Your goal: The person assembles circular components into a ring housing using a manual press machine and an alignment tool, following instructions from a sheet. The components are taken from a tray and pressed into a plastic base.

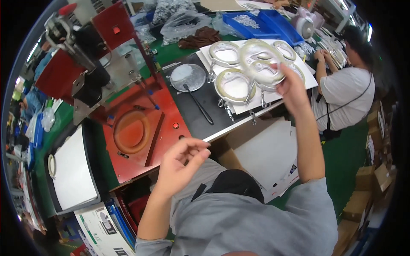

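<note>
My right hand (294, 90) is raised over the right end of the worktable. Its thumb and fingers are closed on the edge of a pale, translucent ring-shaped piece (266, 77), blurred by motion. Underneath, several similar ring pieces (234, 86) with metal clasps (228, 112) lie on a white board (204, 54). My left hand (183, 164) hovers before the table's front edge, near the red press. Its fingers are loosely curled, the thumb stands apart, and nothing shows in them.
The red press (164, 123) with a round orange-brown pad (132, 131) stands at left. Beside it a round metal dish (197, 81) holds white material and a black-handled tool (200, 106). Blue trays (273, 30) lie behind. A co-worker (348, 85) sits at right, near cardboard boxes (356, 200).
</note>
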